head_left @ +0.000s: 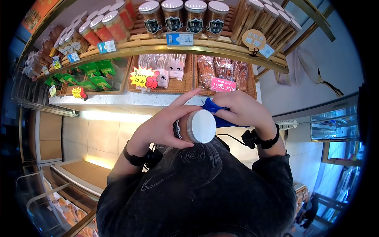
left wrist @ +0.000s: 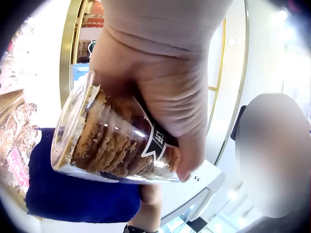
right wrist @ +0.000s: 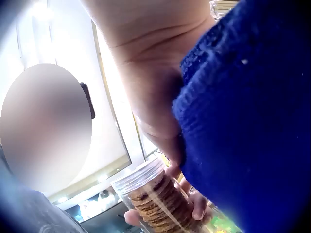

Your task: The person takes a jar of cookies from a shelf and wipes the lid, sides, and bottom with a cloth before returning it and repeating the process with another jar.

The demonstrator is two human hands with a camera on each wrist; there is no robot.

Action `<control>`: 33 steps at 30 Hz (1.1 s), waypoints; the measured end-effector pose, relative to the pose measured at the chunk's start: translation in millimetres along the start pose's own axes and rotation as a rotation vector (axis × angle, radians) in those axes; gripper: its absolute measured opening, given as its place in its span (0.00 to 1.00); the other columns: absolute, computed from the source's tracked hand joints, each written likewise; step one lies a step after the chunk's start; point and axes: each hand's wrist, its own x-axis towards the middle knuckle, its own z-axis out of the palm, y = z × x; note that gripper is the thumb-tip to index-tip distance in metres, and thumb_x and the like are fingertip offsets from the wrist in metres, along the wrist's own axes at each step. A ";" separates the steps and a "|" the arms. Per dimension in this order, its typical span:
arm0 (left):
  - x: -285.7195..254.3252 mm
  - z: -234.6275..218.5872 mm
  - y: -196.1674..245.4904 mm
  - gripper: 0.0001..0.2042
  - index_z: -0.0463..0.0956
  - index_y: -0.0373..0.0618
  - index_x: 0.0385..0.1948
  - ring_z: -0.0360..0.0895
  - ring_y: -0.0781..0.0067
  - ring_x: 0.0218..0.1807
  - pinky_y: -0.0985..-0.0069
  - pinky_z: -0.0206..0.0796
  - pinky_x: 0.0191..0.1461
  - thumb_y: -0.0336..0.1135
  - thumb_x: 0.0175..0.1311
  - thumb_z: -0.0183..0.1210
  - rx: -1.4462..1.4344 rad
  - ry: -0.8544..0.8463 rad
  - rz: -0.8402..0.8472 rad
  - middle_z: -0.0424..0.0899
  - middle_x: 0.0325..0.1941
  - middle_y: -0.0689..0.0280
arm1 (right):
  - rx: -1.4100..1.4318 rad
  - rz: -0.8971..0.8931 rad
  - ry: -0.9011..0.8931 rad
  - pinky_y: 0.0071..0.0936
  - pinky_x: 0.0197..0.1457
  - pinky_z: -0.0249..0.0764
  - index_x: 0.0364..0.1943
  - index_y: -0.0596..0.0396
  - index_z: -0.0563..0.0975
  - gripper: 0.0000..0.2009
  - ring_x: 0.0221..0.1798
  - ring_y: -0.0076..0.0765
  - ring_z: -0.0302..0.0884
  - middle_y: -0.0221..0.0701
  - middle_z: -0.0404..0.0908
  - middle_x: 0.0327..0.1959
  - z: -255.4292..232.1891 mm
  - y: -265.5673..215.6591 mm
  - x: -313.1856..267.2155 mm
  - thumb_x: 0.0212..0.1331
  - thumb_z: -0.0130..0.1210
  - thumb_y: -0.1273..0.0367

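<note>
My left hand grips a clear plastic jar of brown cookies with a white lid, held on its side close to my chest. The jar has a dark label. My right hand holds a blue cloth bunched against the far side of the jar. In the right wrist view the blue cloth fills the right half and the jar shows below. The left index finger points up past the jar.
A shop shelf ahead carries white-lidded cookie jars on the upper wooden tier. Wicker trays below hold packaged snacks with price tags. Green packets lie to the left. A glass display counter stands at lower left.
</note>
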 end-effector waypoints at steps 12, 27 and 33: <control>-4.7 -52.0 -6.2 0.40 0.65 0.38 0.57 0.64 0.56 0.63 0.67 0.54 0.66 0.42 0.37 0.73 -0.109 -0.282 -0.045 0.63 0.63 0.53 | -0.016 0.175 0.029 0.37 0.36 0.71 0.32 0.58 0.76 0.10 0.32 0.49 0.75 0.42 0.76 0.28 6.2 -35.5 29.9 0.55 0.55 0.64; -38.4 -96.0 -2.1 0.51 0.57 0.29 0.58 0.78 0.56 0.39 0.65 0.69 0.38 0.43 0.27 0.77 -0.757 0.098 -0.095 0.73 0.50 0.52 | 0.106 0.012 0.604 0.28 0.54 0.67 0.48 0.56 0.71 0.26 0.51 0.34 0.72 0.34 0.75 0.47 70.0 -5.6 46.7 0.42 0.68 0.72; -53.4 -111.4 10.7 0.50 0.59 0.29 0.57 0.78 0.55 0.37 0.67 0.70 0.37 0.47 0.29 0.76 -0.895 0.238 -0.024 0.76 0.44 0.53 | 0.431 0.081 0.377 0.26 0.52 0.67 0.50 0.59 0.72 0.21 0.47 0.30 0.71 0.32 0.75 0.43 78.0 11.3 76.4 0.50 0.62 0.73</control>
